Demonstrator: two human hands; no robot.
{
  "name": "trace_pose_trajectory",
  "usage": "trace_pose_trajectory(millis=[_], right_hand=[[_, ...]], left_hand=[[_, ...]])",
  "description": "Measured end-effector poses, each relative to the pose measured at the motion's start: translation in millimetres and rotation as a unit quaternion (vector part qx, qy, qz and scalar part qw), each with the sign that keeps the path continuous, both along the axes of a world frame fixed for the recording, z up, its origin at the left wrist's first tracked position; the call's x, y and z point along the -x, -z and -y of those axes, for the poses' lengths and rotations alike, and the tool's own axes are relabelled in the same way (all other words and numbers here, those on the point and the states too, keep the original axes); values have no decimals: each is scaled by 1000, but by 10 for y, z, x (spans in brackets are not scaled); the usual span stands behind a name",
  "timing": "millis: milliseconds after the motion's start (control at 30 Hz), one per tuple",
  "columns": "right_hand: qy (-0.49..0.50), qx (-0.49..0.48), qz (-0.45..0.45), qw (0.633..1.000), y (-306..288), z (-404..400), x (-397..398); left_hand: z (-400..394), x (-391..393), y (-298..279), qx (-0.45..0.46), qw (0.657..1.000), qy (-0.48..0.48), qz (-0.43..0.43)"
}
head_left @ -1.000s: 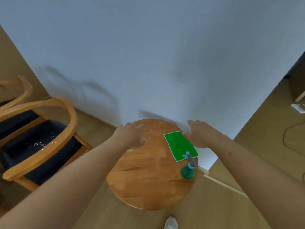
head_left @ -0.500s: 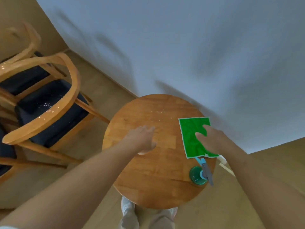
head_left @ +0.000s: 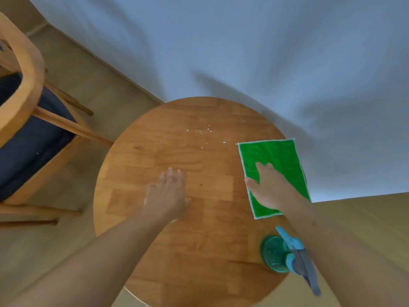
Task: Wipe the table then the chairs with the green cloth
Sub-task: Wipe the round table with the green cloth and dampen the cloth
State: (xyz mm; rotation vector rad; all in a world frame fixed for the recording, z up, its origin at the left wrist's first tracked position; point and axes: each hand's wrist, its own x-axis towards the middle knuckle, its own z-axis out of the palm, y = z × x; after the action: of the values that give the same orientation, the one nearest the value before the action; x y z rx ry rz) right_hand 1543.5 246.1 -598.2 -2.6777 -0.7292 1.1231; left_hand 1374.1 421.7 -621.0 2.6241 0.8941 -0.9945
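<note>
A green cloth (head_left: 274, 156) with a white hem lies flat on the right side of the round wooden table (head_left: 159, 142). My right hand (head_left: 270, 187) rests palm-down on the cloth's near half, fingers spread, not gripping it. My left hand (head_left: 168, 193) lies flat on the bare wood at the table's middle, holding nothing. Small white crumbs or droplets (head_left: 207, 131) speckle the far part of the tabletop. A wooden chair (head_left: 24, 69) with a dark blue seat cushion stands at the left.
A teal spray bottle (head_left: 285, 253) stands near the table's front right edge, beside my right forearm. A pale wall runs close behind the table. Wooden floor shows to the left and right.
My view has tilted down and closer over the table. My right hand slid further onto the green cloth. My left hand settled flat on the table's middle.
</note>
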Motion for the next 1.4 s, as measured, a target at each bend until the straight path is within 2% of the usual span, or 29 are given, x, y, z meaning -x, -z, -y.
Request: trace_pose_trajectory(millis=[133,233,333,500,600,733,867,1133,1400], right_hand=[[44,30,29,998,241,-20,-327],[83,66,46,993,400,-31,-494],[105,86,22,990,553,-15,-553],[104,138,-1,985,786,-82,-488],[114,150,-4,982,820,-148,-459],[69,158,3,985,812,-116,-479],[11,169,17,985,791,-183,-634],[-33,115,85,989,947,-840,-764],[-40,19,218,975,1190,-1603,-527]], left_hand=[[-154,-68,195,-23,999,24,-15],[-150,-44,407,27,999,27,-38],[-65,100,607,97,993,-6,-63],[-48,154,673,129,989,-34,-62],[-56,99,618,142,984,-37,-101],[-54,30,566,156,977,-37,-139],[-58,43,580,161,977,-32,-137],[-87,13,680,170,970,-21,-172],[-85,73,774,165,978,-19,-122]])
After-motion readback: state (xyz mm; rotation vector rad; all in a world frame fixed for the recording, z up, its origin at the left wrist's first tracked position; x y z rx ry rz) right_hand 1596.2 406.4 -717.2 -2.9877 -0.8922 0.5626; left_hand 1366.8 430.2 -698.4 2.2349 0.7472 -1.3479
